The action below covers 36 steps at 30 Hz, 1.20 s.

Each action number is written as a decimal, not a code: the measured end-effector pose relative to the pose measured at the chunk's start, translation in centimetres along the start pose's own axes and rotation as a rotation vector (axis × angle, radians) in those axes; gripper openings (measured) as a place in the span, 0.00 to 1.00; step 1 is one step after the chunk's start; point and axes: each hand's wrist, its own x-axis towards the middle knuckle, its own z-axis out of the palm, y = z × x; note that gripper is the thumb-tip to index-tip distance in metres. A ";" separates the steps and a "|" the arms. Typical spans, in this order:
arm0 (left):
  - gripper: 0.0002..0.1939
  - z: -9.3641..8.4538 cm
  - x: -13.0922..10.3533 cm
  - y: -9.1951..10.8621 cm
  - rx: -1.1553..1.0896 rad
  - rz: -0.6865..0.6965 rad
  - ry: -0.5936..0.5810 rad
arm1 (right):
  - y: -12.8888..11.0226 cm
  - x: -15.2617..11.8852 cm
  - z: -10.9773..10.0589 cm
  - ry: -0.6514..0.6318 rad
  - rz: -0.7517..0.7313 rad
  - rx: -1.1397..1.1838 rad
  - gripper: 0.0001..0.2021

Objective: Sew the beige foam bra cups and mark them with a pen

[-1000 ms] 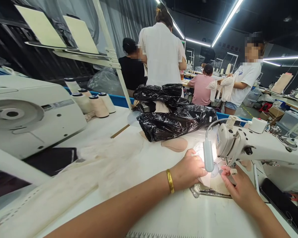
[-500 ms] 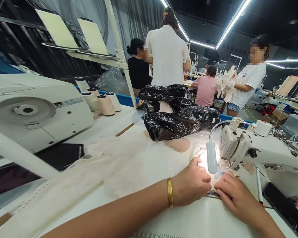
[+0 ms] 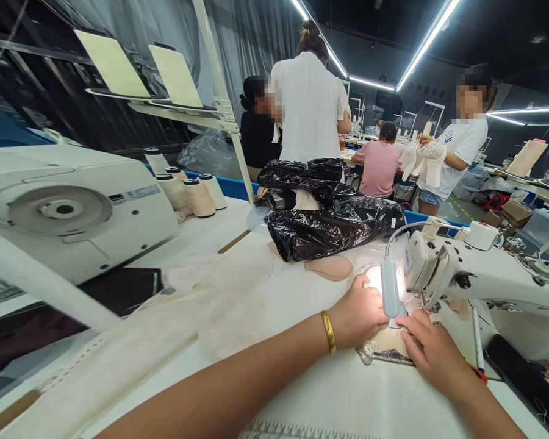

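Under the bright lamp (image 3: 390, 291) of a white sewing machine (image 3: 494, 268), my left hand (image 3: 359, 314) rests with bent fingers on pale fabric; the lamp partly hides its fingertips, and a gold bracelet is on the wrist. Just right of it, my right hand (image 3: 430, 347) lies beside the needle area, thumb and forefinger apart and pointing left, touching the pale material. A light fabric piece with a shiny, dark edge (image 3: 391, 356) lies below both hands. Whether the left fingers pinch the cloth is hard to see.
Black plastic bags (image 3: 332, 228) lie behind a beige oval piece (image 3: 329, 267). Sheer cream fabric (image 3: 165, 329) spreads across the left side. Thread cones (image 3: 199, 198) stand near another machine (image 3: 68, 207). A dark phone (image 3: 526, 384) lies at right. Several people are beyond the table.
My left hand has moved slightly up, and my right hand's fingers have shifted up too. More of the shiny-edged piece shows below them. The person at right has raised the pale garment's holding hand.
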 end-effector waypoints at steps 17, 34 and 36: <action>0.29 -6.2 -12.3 7.4 0.198 -0.543 -0.160 | 10.5 -1.9 1.3 0.324 0.108 -0.316 0.13; 0.10 -4.4 -11.6 4.2 -0.271 -0.883 0.167 | -9.0 0.5 1.9 0.081 0.199 0.371 0.06; 0.09 -3.9 -10.7 4.0 -0.352 -0.829 0.171 | -9.1 0.7 2.2 0.087 0.204 0.380 0.02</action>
